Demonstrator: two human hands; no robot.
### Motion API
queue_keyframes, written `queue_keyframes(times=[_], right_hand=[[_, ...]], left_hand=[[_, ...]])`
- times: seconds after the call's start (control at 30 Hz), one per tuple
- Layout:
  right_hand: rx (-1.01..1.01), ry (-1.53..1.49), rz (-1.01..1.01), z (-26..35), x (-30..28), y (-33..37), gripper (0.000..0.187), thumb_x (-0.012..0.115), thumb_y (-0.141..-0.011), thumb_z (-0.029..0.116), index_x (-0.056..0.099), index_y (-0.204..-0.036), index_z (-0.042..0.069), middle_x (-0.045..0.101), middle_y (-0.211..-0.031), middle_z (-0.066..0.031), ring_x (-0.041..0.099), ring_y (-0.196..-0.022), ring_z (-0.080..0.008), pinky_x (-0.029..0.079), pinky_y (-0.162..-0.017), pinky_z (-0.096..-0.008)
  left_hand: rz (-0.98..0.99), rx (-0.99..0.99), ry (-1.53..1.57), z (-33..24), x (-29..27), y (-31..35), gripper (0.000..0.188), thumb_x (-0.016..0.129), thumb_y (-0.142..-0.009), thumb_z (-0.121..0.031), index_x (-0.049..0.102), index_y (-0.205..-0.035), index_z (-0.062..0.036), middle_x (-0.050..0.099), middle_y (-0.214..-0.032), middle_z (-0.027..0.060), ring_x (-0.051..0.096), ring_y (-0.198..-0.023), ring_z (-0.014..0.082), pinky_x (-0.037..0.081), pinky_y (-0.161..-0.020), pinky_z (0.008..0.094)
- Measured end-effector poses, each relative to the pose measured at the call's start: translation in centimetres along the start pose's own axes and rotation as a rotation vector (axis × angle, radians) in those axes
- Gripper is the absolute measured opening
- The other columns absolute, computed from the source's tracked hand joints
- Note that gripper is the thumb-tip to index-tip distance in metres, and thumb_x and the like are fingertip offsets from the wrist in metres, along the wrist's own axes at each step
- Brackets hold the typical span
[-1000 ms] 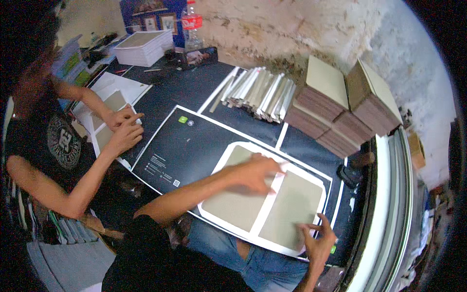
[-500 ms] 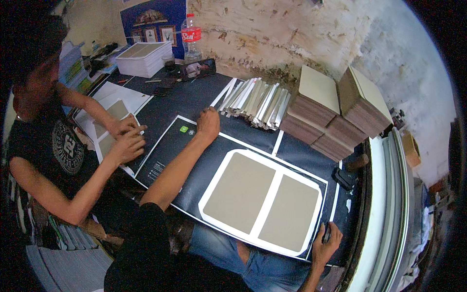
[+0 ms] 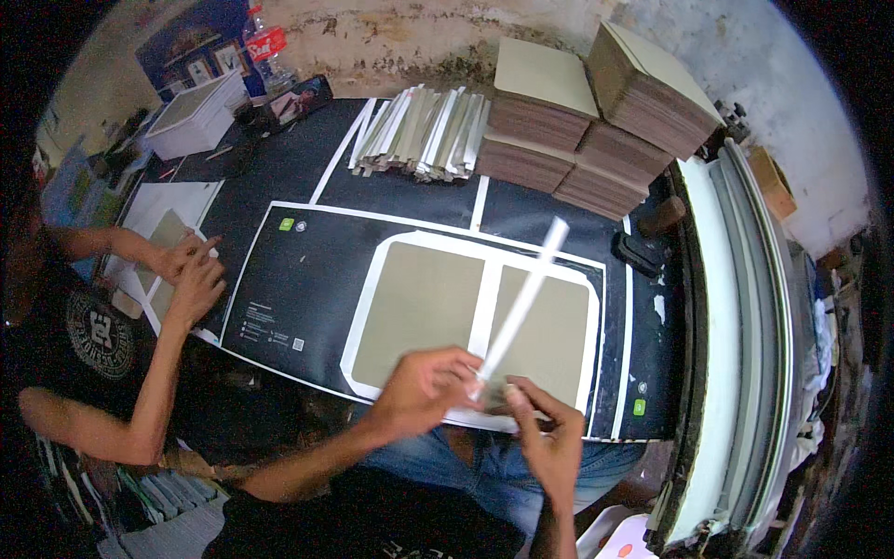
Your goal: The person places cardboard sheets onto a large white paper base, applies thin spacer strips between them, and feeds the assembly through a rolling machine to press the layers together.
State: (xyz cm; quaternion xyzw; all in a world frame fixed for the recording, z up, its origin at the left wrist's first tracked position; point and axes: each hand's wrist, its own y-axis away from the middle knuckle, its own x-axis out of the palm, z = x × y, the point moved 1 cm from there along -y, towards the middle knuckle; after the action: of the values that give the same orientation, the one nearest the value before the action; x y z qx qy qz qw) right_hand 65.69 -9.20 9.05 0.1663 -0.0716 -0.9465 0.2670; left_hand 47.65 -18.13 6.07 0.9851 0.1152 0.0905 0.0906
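Observation:
My left hand (image 3: pixel 428 387) is closed on the lower end of a long white strip (image 3: pixel 526 307), which slants up to the right over a cover piece. My right hand (image 3: pixel 545 433) is beside it, thumb and fingers pinched near the strip's lower end; what they grip is blurred. Below both hands lies the cover piece: a white sheet with cut corners (image 3: pixel 486 307) bearing two grey-brown boards (image 3: pixel 419 303) with a white gap between them. It rests on a black printed sheet with a white border (image 3: pixel 307 279).
Loose strips (image 3: pixel 419 135) lie in a pile at the back, beside tall stacks of boards (image 3: pixel 540 102). A black stapler-like object (image 3: pixel 638 253) is at the right. On the left, a co-worker's hands (image 3: pixel 191 275) press on another board piece. A bottle (image 3: pixel 267 51) stands behind.
My left hand has come from beside the strip pile toward me, bringing a white strip. My right hand has moved left from the table's right edge to meet it. The view has shifted.

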Motion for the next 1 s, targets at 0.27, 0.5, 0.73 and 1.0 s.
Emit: queue_keyframes(times=[0.27, 0.5, 0.73, 1.0], right_hand=[[0.088, -0.253, -0.122, -2.8, -0.4, -1.1, 0.024, 0.074, -0.094, 0.009, 0.071, -0.107, -0.011, 0.074, -0.082, -0.0117, 0.072, -0.070, -0.0151, 0.060, -0.063, -0.0271], [0.216, -0.054, 0.156, -2.2, 1.8, -2.7, 0.022, 0.074, -0.095, 0.008, 0.072, -0.104, -0.012, 0.073, -0.078, -0.0118, 0.070, -0.067, -0.0124, 0.058, -0.060, -0.0241], [0.256, -0.049, 0.212, -2.8, 3.4, -4.0, 0.021, 0.075, -0.094, 0.009, 0.074, -0.101, -0.011, 0.073, -0.076, -0.0106, 0.070, -0.067, -0.0114, 0.058, -0.060, -0.0231], [0.271, -0.067, 0.231, -3.2, 3.6, -4.6, 0.021, 0.075, -0.094, 0.009, 0.073, -0.101, -0.010, 0.073, -0.077, -0.0116, 0.070, -0.068, -0.0121, 0.060, -0.062, -0.0243]], left_hand=[[0.231, -0.031, -0.362, -0.9, -2.1, -2.7, 0.024, 0.070, -0.097, -0.018, 0.070, -0.112, 0.0017, 0.071, -0.124, 0.0146, 0.071, -0.100, 0.0206, 0.056, -0.093, 0.0386], [-0.042, 0.546, -1.035, 0.1, -6.2, -10.1, 0.042, 0.060, -0.101, -0.029, 0.057, -0.133, -0.0015, 0.059, -0.126, 0.0176, 0.053, -0.124, 0.0317, 0.038, -0.103, 0.0498], [-0.007, 0.550, -1.044, 1.3, -6.6, -9.5, 0.056, 0.056, -0.103, -0.035, 0.043, -0.146, -0.0012, 0.045, -0.149, 0.0198, 0.040, -0.139, 0.0348, 0.029, -0.111, 0.0550], [0.095, 0.502, -1.473, 1.4, -5.5, -9.0, 0.071, 0.039, -0.107, -0.047, 0.023, -0.162, -0.0041, 0.026, -0.168, 0.0121, 0.033, -0.146, 0.0342, 0.026, -0.115, 0.0557]])
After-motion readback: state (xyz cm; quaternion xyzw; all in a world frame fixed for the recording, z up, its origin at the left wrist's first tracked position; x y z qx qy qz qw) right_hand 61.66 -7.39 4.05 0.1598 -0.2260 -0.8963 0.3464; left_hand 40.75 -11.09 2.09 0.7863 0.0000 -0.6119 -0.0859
